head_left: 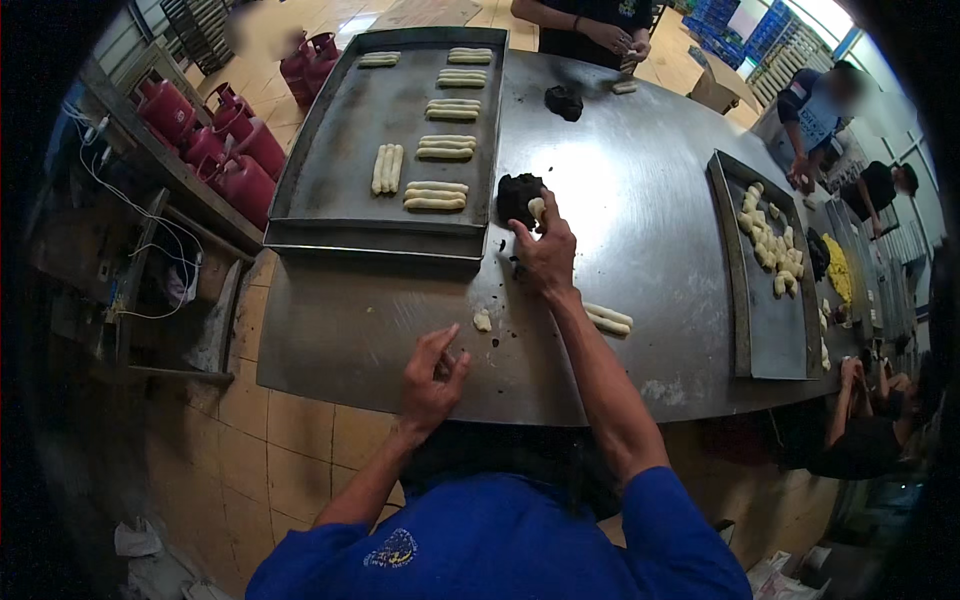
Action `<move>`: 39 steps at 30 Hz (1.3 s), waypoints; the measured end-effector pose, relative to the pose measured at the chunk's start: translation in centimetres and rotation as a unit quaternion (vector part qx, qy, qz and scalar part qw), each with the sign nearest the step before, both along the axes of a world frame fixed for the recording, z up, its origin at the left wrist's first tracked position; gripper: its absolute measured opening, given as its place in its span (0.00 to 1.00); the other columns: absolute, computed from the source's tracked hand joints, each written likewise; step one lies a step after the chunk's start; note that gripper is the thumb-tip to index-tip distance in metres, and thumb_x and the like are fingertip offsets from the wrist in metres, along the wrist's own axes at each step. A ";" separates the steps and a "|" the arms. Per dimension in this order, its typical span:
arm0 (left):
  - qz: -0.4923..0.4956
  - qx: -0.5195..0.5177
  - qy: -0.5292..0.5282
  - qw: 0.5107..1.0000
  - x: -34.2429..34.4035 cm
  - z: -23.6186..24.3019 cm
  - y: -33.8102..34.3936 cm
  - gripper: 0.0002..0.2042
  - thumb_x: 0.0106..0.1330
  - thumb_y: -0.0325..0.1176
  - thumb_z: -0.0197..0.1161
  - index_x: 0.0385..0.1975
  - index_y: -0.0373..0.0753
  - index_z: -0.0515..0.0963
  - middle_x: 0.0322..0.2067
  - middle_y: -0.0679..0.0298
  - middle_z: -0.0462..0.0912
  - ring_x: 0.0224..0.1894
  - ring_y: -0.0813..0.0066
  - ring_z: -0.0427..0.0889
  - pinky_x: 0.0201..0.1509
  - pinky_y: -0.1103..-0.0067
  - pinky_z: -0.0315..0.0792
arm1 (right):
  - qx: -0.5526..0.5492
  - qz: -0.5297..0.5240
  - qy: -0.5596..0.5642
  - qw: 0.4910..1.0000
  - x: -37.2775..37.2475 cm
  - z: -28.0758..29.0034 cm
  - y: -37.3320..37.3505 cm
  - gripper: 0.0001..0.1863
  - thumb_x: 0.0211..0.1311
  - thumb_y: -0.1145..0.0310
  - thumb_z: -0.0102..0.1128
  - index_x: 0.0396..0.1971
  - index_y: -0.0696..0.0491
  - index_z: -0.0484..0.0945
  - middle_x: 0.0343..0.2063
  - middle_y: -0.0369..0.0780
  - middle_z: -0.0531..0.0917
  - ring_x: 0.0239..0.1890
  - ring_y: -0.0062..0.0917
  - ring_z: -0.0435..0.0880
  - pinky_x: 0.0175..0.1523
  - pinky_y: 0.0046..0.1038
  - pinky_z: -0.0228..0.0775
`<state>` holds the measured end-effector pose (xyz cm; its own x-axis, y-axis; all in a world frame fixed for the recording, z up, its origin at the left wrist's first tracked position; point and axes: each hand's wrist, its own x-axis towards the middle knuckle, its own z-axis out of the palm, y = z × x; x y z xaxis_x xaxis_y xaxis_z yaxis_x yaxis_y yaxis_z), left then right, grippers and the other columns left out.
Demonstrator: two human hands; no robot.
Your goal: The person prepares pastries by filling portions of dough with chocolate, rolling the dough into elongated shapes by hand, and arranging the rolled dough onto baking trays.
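My right hand (548,250) reaches forward over the steel table and pinches a small pale piece of dough (537,209) between thumb and fingers. Its fingertips are against a dark, crumbly lump of paste (516,190). Close to the table's near edge, my left hand (433,380) hovers with loosely curled fingers apart, holding nothing. A little scrap of dough (482,320) lies just ahead of it, among dark crumbs. Beside my right forearm, partly covered by it, rest some dough sticks (608,319).
A large metal tray (330,190) with several groups of dough sticks (436,195) stands at the left. Another tray (770,340) at the right holds dough pieces (768,240). A second dark lump (564,102) sits farther back, near a co-worker's hands (615,40). Red gas cylinders (240,180) stand left.
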<state>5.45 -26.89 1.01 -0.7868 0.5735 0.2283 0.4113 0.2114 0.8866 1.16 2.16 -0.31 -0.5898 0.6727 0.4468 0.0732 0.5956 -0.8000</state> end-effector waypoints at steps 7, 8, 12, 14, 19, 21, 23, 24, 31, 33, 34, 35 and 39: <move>0.049 0.021 0.077 0.996 1.1 -2.1 -1.4 0.14 0.66 0.25 0.67 0.52 0.39 0.83 0.47 0.56 0.85 0.36 0.68 0.86 0.42 0.74 0.81 | 0.131 -0.013 -0.095 0.987 -3.3 -1.4 -0.4 0.29 0.67 0.64 0.66 0.65 0.54 0.69 0.41 0.54 0.82 0.43 0.49 0.82 0.49 0.45 0.75; 0.040 0.025 0.102 0.994 1.1 -2.0 -1.3 0.13 0.66 0.25 0.67 0.50 0.39 0.83 0.44 0.56 0.86 0.37 0.65 0.87 0.42 0.73 0.81 | 0.127 -0.008 -0.103 0.986 -3.0 -1.6 -0.5 0.29 0.67 0.64 0.66 0.65 0.54 0.69 0.41 0.54 0.82 0.43 0.49 0.82 0.49 0.45 0.75; 0.047 0.016 0.117 0.992 0.7 -1.7 -0.6 0.11 0.65 0.25 0.68 0.46 0.39 0.84 0.42 0.58 0.87 0.37 0.61 0.87 0.42 0.71 0.80 | 0.227 0.011 -0.120 0.967 -2.0 -2.2 0.7 0.18 0.75 0.70 0.52 0.61 0.54 0.72 0.33 0.51 0.82 0.38 0.46 0.81 0.42 0.45 0.75; 0.040 0.017 0.090 0.995 0.5 -2.3 -0.9 0.10 0.65 0.26 0.68 0.46 0.39 0.84 0.41 0.58 0.87 0.37 0.60 0.87 0.42 0.70 0.80 | 0.223 0.054 -0.205 0.952 -1.0 -1.3 0.5 0.20 0.72 0.67 0.59 0.60 0.55 0.73 0.33 0.51 0.85 0.37 0.42 0.85 0.42 0.40 0.78; 0.057 0.009 0.094 0.994 0.5 -2.5 -1.5 0.10 0.65 0.26 0.67 0.45 0.39 0.85 0.40 0.56 0.87 0.39 0.58 0.87 0.42 0.69 0.80 | -0.121 0.171 -0.181 0.961 5.5 3.6 -3.9 0.30 0.65 0.63 0.72 0.64 0.55 0.72 0.35 0.48 0.89 0.37 0.30 0.88 0.43 0.30 0.80; 0.052 0.006 0.121 0.991 0.6 -2.6 -1.5 0.09 0.66 0.26 0.67 0.45 0.39 0.85 0.39 0.56 0.87 0.39 0.58 0.87 0.43 0.69 0.80 | -0.139 0.215 -0.195 0.947 8.3 4.3 -6.6 0.35 0.63 0.62 0.75 0.66 0.56 0.70 0.36 0.45 0.90 0.37 0.24 0.88 0.43 0.28 0.79; 0.045 0.017 0.107 0.993 0.5 -2.5 -1.1 0.09 0.66 0.26 0.67 0.44 0.39 0.86 0.39 0.56 0.87 0.39 0.56 0.87 0.44 0.70 0.80 | 0.001 0.208 -0.187 0.960 9.5 2.5 -8.9 0.33 0.63 0.61 0.74 0.65 0.54 0.71 0.41 0.48 0.89 0.36 0.28 0.87 0.39 0.33 0.78; 0.041 0.017 0.110 0.993 0.5 -2.3 -1.1 0.09 0.66 0.26 0.67 0.44 0.39 0.86 0.39 0.56 0.87 0.39 0.56 0.87 0.44 0.70 0.80 | 0.000 0.204 -0.184 0.962 9.4 0.4 -9.1 0.33 0.63 0.61 0.74 0.65 0.54 0.71 0.41 0.48 0.89 0.36 0.28 0.87 0.39 0.33 0.78; 0.027 0.043 -0.202 0.978 -0.9 0.2 -1.0 0.11 0.75 0.31 0.61 0.51 0.35 0.83 0.41 0.61 0.88 0.42 0.71 0.87 0.48 0.73 0.80 | -0.478 0.252 -0.089 0.837 10.2 2.6 -9.5 0.30 0.68 0.61 0.71 0.63 0.59 0.71 0.32 0.33 0.85 0.28 0.14 0.81 0.33 0.18 0.72; 0.020 0.089 -0.361 0.928 -1.6 0.6 -0.3 0.13 0.78 0.33 0.58 0.54 0.34 0.82 0.43 0.62 0.88 0.43 0.73 0.86 0.50 0.74 0.80 | -0.559 0.260 -0.066 0.785 11.0 3.1 -9.0 0.31 0.68 0.63 0.72 0.64 0.59 0.70 0.32 0.34 0.86 0.27 0.13 0.80 0.31 0.17 0.71; -0.026 0.150 -0.457 0.877 -1.9 1.4 0.7 0.14 0.79 0.35 0.57 0.55 0.33 0.80 0.45 0.62 0.87 0.43 0.73 0.86 0.52 0.75 0.80 | -0.635 0.259 -0.039 0.727 11.3 3.5 -8.6 0.32 0.67 0.64 0.73 0.65 0.59 0.69 0.33 0.35 0.86 0.26 0.12 0.79 0.30 0.16 0.70; -0.071 0.208 -0.545 0.809 -2.2 1.9 1.7 0.16 0.81 0.37 0.56 0.56 0.32 0.79 0.47 0.61 0.86 0.44 0.72 0.86 0.54 0.75 0.80 | -0.654 0.285 0.000 0.701 11.8 3.8 -8.7 0.32 0.66 0.66 0.73 0.65 0.57 0.69 0.34 0.36 0.87 0.24 0.11 0.78 0.27 0.14 0.68; -0.156 0.247 -0.600 0.745 -2.9 -0.9 3.9 0.15 0.79 0.38 0.58 0.55 0.32 0.78 0.48 0.59 0.86 0.46 0.73 0.86 0.56 0.75 0.79 | -0.626 0.256 -0.037 0.736 12.2 6.2 -9.6 0.28 0.66 0.68 0.73 0.61 0.55 0.69 0.31 0.33 0.84 0.22 0.12 0.76 0.24 0.14 0.65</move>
